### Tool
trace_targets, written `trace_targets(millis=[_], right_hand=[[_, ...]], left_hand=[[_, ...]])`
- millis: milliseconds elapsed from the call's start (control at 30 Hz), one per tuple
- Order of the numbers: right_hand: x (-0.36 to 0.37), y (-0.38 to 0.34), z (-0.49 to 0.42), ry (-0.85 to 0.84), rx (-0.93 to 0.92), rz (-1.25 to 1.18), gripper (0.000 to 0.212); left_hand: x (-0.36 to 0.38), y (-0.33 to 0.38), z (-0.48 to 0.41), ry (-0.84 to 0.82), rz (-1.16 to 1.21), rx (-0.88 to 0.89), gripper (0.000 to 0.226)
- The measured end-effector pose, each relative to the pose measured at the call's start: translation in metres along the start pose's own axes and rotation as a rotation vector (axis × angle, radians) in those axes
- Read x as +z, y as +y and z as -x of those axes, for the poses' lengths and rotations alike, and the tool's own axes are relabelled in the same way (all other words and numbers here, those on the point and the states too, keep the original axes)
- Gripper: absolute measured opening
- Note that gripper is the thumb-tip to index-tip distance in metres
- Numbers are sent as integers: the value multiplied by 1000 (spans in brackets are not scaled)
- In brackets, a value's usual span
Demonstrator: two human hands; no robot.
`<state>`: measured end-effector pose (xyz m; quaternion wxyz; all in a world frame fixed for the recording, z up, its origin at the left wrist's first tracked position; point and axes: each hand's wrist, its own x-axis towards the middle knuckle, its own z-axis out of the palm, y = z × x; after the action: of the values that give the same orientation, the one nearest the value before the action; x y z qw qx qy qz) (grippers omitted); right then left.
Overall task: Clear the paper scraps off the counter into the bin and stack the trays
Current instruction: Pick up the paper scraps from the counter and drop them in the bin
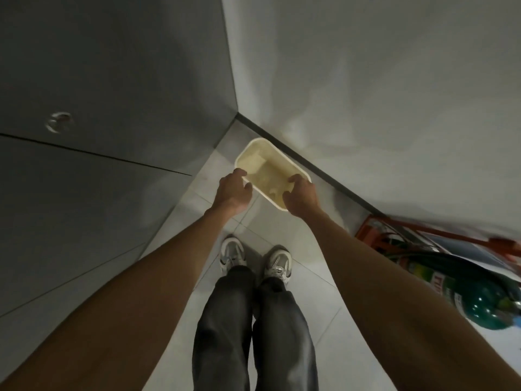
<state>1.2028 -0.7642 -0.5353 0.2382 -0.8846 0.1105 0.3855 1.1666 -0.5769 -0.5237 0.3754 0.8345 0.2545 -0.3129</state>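
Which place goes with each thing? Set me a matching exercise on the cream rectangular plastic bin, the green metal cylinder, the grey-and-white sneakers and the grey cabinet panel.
Things:
1. cream rectangular plastic bin
2. green metal cylinder
3. grey-and-white sneakers
4. grey cabinet panel

Places:
A. far right, by the red frame
B. on the white tiles, mid-frame
C. in the floor corner, left hand and right hand at its rim
D. along the left side

Pairs: 1-C, 2-A, 3-B, 4-D.
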Motion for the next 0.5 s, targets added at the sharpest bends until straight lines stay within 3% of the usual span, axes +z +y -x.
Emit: trace_targets(millis=[267, 500], right_hand=[[-38, -36, 130, 27, -152, -43, 38], [-82, -84, 276, 110, -376, -78, 29]], left_hand=[[-74, -30, 114, 158, 130, -22, 35], [-141, -37, 281, 383, 331, 5, 33]])
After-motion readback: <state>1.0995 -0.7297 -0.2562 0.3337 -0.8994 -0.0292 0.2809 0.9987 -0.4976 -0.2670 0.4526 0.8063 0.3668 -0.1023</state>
